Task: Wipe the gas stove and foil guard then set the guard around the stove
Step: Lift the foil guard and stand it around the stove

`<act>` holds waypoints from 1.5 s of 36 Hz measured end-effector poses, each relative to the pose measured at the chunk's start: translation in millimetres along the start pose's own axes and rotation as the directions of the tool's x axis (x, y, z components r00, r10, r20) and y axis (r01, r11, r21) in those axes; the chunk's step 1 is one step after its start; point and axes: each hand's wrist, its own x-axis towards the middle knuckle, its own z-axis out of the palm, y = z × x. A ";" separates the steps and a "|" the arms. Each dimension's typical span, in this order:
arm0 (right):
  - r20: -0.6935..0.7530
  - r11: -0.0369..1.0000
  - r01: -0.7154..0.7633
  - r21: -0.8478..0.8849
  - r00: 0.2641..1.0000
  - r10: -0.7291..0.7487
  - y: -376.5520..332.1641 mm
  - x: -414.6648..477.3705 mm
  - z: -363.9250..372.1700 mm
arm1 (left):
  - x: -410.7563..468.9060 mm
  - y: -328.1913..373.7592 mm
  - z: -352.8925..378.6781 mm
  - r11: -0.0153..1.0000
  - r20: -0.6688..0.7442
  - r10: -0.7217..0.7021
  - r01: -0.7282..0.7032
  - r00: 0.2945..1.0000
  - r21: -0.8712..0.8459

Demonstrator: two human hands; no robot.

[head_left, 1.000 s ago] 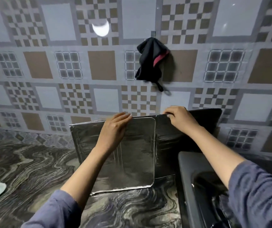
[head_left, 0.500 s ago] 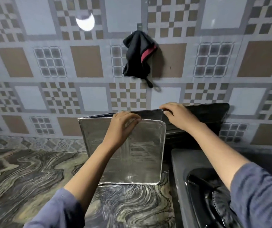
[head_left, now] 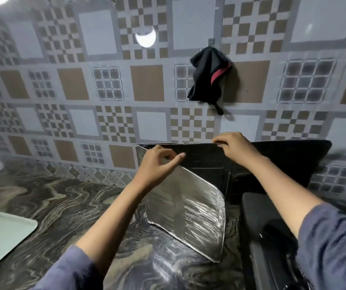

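Nearest, low right: gas stove (head_left: 272, 237), dark, on the marbled bench (head_left: 52, 206). Just left of it, foil guard (head_left: 197, 216) standing on edge, silver side wing angled out over the bench. Up at the top rim, left hand (head_left: 157, 166) pinching the wing between thumb and curled fingers (head_left: 167, 156), right hand (head_left: 234, 149) curled over the back panel's edge. Looks like the setting-around step. Next up: swing that wing in beside the stove, base kept flat. Beyond, black cloth (head_left: 207, 80) on a wall hook.
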 end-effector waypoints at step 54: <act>-0.571 0.914 -0.385 -0.130 0.783 0.248 144.7 -19.7 -57.4 | 105.8 32.1 157.0 0.758 0.228 -0.180 0.282 0.957 -0.588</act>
